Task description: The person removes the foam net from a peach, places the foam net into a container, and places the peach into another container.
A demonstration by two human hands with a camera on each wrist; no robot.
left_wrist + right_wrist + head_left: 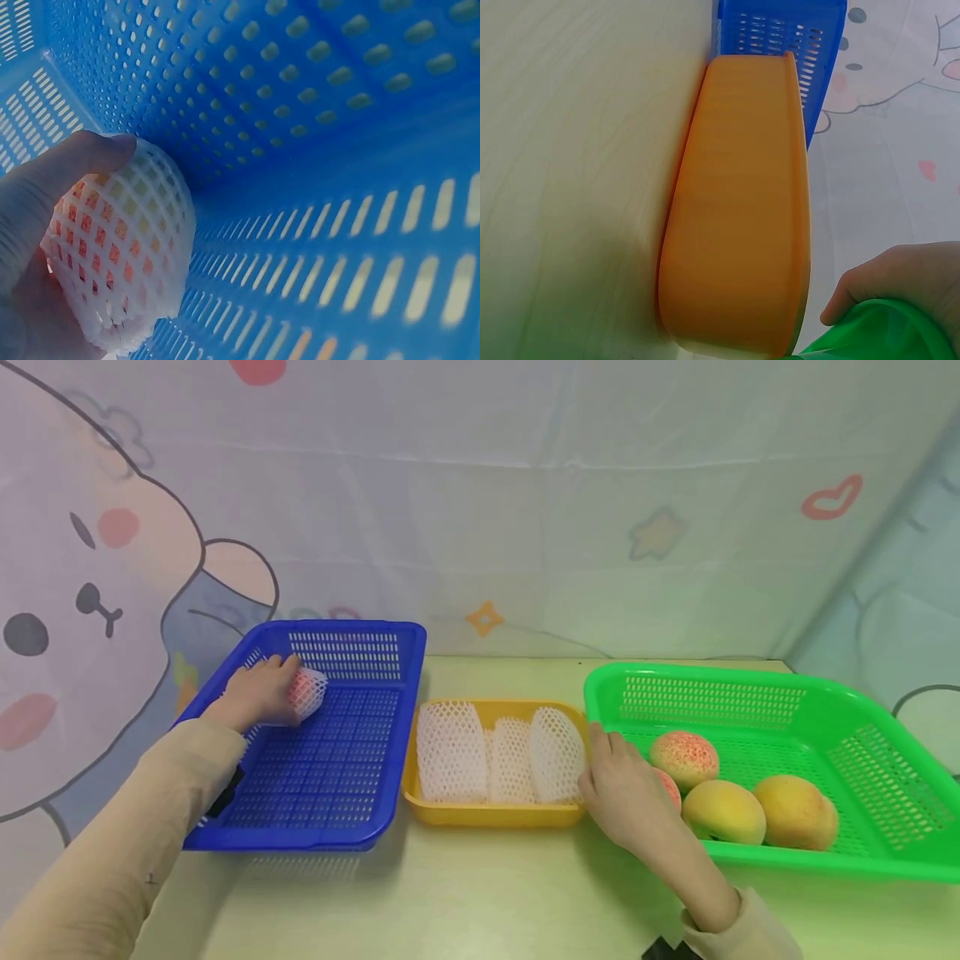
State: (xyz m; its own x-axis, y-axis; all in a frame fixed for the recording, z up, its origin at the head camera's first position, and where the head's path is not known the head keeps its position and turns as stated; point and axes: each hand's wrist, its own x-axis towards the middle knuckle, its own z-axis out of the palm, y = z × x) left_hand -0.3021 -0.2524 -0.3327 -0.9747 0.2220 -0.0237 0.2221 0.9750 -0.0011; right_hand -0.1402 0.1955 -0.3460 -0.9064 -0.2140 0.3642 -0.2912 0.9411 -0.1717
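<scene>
Inside the blue basket (330, 768), my left hand (262, 693) holds a red-and-yellow peach (112, 232) wrapped in a white foam net (161, 202). The thumb lies across the top of the net in the left wrist view, close to the basket's slotted wall. My right hand (626, 793) grips the left rim of the green basket (885, 777); in the right wrist view its thumb comes down beside the green rim (885, 307). Behind that hand, in the basket, lie a red-speckled peach (684, 760), a partly hidden red one (667, 789) and yellow fruits (723, 812).
Between the baskets stands a yellow tray (495, 815) with several white foam nets (452, 752) in it. All three containers sit on a pale wooden table (480, 893). A printed cloth (525, 527) hangs behind them.
</scene>
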